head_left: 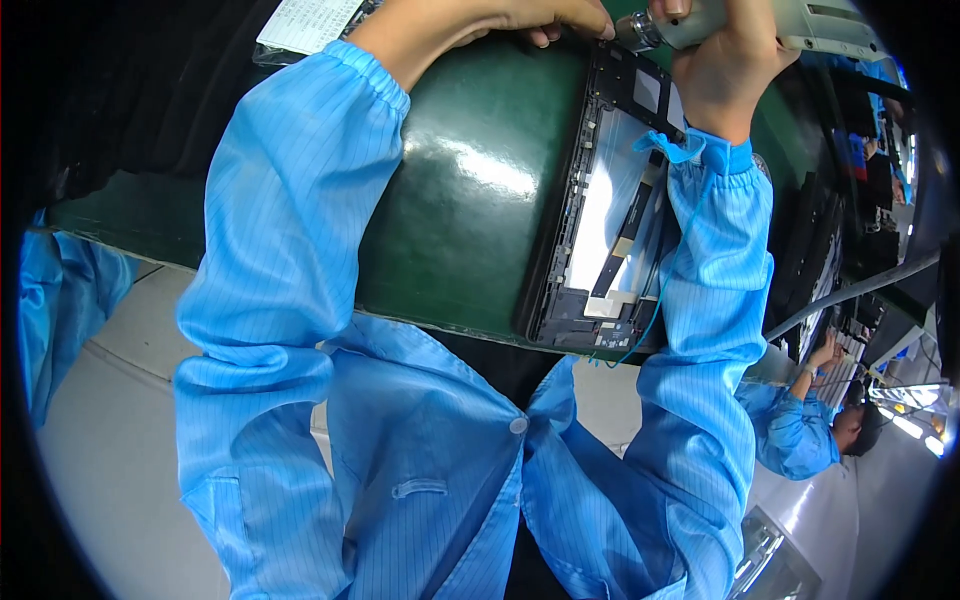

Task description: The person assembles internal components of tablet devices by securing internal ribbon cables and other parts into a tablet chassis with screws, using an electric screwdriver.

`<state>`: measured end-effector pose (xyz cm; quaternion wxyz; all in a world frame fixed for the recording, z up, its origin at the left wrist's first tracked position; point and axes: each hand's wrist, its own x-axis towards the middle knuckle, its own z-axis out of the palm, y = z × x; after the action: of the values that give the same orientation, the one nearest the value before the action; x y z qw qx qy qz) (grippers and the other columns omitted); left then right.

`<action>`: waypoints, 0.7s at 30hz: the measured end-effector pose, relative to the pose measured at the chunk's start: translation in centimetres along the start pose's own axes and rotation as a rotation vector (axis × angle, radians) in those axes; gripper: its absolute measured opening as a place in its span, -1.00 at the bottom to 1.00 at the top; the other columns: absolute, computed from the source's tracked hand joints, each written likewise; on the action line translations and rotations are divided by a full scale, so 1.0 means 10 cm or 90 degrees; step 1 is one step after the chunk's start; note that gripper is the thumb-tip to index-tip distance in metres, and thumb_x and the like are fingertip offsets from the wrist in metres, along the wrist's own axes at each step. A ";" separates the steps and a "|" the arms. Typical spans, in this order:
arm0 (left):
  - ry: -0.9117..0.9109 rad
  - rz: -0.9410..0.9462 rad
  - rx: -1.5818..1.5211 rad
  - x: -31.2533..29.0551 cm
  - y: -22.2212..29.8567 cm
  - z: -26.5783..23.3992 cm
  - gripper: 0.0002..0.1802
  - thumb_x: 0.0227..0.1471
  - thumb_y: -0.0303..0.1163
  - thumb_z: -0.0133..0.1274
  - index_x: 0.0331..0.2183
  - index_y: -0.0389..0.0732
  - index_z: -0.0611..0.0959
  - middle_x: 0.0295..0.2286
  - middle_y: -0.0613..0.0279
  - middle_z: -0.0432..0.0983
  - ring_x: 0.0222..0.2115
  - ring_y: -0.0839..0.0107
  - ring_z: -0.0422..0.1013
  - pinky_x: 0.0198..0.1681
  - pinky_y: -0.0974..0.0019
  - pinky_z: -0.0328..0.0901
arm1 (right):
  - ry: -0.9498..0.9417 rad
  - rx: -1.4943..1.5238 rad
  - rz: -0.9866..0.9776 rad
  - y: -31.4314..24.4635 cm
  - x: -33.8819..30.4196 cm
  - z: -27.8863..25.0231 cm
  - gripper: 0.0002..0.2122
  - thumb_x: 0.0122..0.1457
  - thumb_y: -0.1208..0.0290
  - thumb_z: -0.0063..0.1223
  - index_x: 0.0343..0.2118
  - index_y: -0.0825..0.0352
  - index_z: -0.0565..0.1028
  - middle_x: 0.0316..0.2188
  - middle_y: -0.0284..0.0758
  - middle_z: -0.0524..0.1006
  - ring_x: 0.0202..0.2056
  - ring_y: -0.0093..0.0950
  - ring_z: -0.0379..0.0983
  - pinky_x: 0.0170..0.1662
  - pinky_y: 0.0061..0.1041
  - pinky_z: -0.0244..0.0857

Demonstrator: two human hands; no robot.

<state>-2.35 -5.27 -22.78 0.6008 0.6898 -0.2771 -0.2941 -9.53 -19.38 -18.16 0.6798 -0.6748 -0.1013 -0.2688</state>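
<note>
At the top edge, my right hand [728,75] is wrapped round a pale grey electric screwdriver [700,22]. Its metal nose [637,32] points left, over the far end of a black device chassis [560,240]. My left hand [540,18] is beside that nose, its fingers curled and its fingertips close to the bit. Whatever those fingertips pinch is too small or hidden to make out. The chassis lies lengthwise on the green table, with a shiny silver sheet [612,170] and a dark strip [622,245] inside it. A blue wrist strap [730,158] circles my right wrist.
The glossy green tabletop [470,230] runs under my arms. A bag with a white label [305,25] lies at the far left, near dark material [120,90]. A thin blue cord [655,310] hangs beside the chassis. Another person in blue [800,435] works at the right.
</note>
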 end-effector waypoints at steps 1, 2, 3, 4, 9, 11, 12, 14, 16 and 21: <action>-0.004 -0.004 0.006 0.02 0.00 -0.02 -0.82 -0.01 -0.44 0.22 -0.38 -0.37 0.75 -0.59 0.26 0.57 -0.68 0.55 0.36 -0.61 0.46 0.27 | 0.002 0.003 -0.004 0.00 0.01 0.01 -0.89 0.14 0.56 -0.10 -0.26 0.40 0.38 -0.31 -0.14 0.53 -0.65 -0.60 0.30 -0.55 -0.56 0.26; -0.010 -0.006 0.016 0.06 -0.01 -0.03 -0.81 0.00 -0.43 0.21 -0.37 -0.37 0.76 -0.59 0.26 0.57 -0.67 0.56 0.36 -0.62 0.47 0.27 | 0.006 0.018 0.002 -0.01 0.03 0.01 -0.89 0.14 0.57 -0.10 -0.27 0.40 0.38 -0.31 -0.14 0.53 -0.65 -0.59 0.31 -0.55 -0.56 0.27; 0.003 0.063 0.060 0.16 -0.21 0.00 -0.74 0.05 -0.30 0.21 -0.36 -0.34 0.76 -0.51 0.22 0.61 -0.58 0.53 0.42 -0.58 0.48 0.30 | 0.007 0.036 0.007 -0.02 0.04 0.03 -0.90 0.14 0.58 -0.10 -0.28 0.40 0.38 -0.31 -0.13 0.53 -0.64 -0.59 0.31 -0.54 -0.56 0.28; 0.015 0.135 0.105 0.24 -0.36 0.02 -0.65 0.09 -0.17 0.20 -0.34 -0.31 0.76 -0.43 0.19 0.64 -0.49 0.51 0.48 -0.54 0.49 0.33 | 0.020 0.068 0.002 -0.02 0.04 0.05 -0.90 0.13 0.59 -0.08 -0.28 0.42 0.41 -0.35 -0.15 0.54 -0.64 -0.57 0.34 -0.54 -0.56 0.29; 0.128 -0.107 0.019 -0.28 -0.04 0.32 -0.39 0.08 0.08 0.17 -0.40 -0.42 0.64 -0.43 -0.02 0.57 -0.44 0.34 0.54 -0.45 0.36 0.40 | 0.053 0.019 -0.045 -0.02 0.04 -0.30 -0.86 0.08 0.63 0.01 -0.28 0.50 0.50 -0.43 -0.17 0.56 -0.62 -0.51 0.41 -0.53 -0.51 0.32; 0.161 -0.059 0.232 -0.62 -0.03 0.60 -0.24 -0.04 0.22 0.22 -0.35 -0.45 0.58 -0.41 -0.11 0.52 -0.37 0.14 0.54 -0.34 0.22 0.43 | 0.052 -0.014 -0.106 -0.19 0.05 -0.47 -0.89 0.09 0.65 0.05 -0.30 0.50 0.52 -0.55 -0.20 0.53 -0.63 -0.49 0.41 -0.54 -0.47 0.30; 0.230 0.026 0.343 -0.74 -0.05 0.75 -0.17 -0.12 0.26 0.27 -0.31 -0.46 0.56 -0.39 -0.13 0.49 -0.33 0.05 0.52 -0.28 0.15 0.44 | 0.058 0.013 -0.118 -0.28 0.08 -0.56 -0.86 0.08 0.69 0.02 -0.29 0.55 0.54 -0.40 -0.17 0.62 -0.61 -0.53 0.47 -0.56 -0.52 0.33; 0.276 0.036 0.499 -0.95 0.17 1.07 -0.09 -0.22 0.27 0.32 -0.25 -0.48 0.53 -0.32 -0.14 0.44 -0.27 -0.08 0.46 -0.24 0.06 0.41 | 0.102 0.004 -0.088 -0.55 -0.06 -0.76 -0.85 0.07 0.68 0.02 -0.28 0.54 0.53 -0.37 -0.14 0.62 -0.63 -0.53 0.45 -0.56 -0.51 0.32; 0.350 0.064 0.550 -0.94 0.08 1.25 -0.12 -0.27 0.16 0.40 -0.24 -0.48 0.49 -0.31 -0.15 0.39 -0.27 -0.05 0.44 -0.22 0.05 0.41 | 0.144 0.016 -0.060 -0.70 -0.24 -0.95 -0.83 0.07 0.69 0.01 -0.26 0.52 0.52 -0.32 -0.11 0.61 -0.63 -0.53 0.42 -0.57 -0.51 0.31; 0.309 -0.113 0.457 -1.01 0.41 1.32 -0.10 -0.30 0.08 0.45 -0.26 -0.56 0.44 -0.34 -0.28 0.48 -0.31 -0.19 0.50 -0.27 0.02 0.43 | 0.184 -0.079 -0.018 -0.94 -0.67 -1.48 -0.78 0.04 0.71 -0.01 -0.20 0.53 0.50 -0.29 -0.11 0.60 -0.64 -0.57 0.38 -0.55 -0.58 0.29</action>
<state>-19.02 -7.18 -19.40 0.3434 0.9249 -0.1519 -0.0590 -23.16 -31.70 -14.45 0.6403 -0.6685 0.0052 -0.3782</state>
